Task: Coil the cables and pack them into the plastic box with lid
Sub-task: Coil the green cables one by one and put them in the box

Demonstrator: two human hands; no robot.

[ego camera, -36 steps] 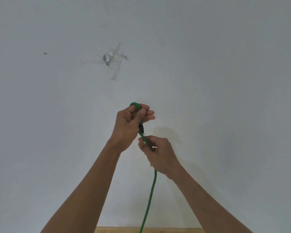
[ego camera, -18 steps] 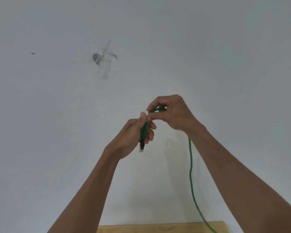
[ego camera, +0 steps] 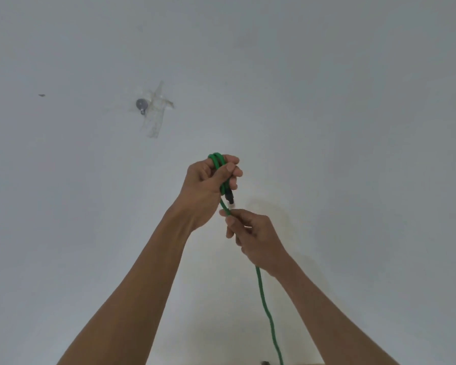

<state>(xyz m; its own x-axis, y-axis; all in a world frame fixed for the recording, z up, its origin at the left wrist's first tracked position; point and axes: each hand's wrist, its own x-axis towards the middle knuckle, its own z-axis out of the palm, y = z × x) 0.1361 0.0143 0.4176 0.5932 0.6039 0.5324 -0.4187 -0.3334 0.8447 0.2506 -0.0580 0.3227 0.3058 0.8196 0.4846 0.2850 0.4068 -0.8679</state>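
A green braided cable [ego camera: 264, 299] runs up from the bottom edge into my hands, held up in front of a white wall. My left hand [ego camera: 208, 185] grips two small loops of it; they stick out above the fingers, and the black plug end [ego camera: 229, 200] hangs just below the fist. My right hand [ego camera: 250, 235] sits right under the left and pinches the cable between thumb and fingers. From there the loose length hangs down out of view. The plastic box and its lid are not in view.
A white wall [ego camera: 353, 127] fills the view. A small metal hook [ego camera: 141, 104] under clear tape [ego camera: 156, 114] sticks to it at the upper left. A thin strip of wooden surface [ego camera: 300, 363] shows at the bottom edge.
My right hand laid a second loop over the left hand, then slid back down the cable to just below the left fist. The left hand rose slightly.
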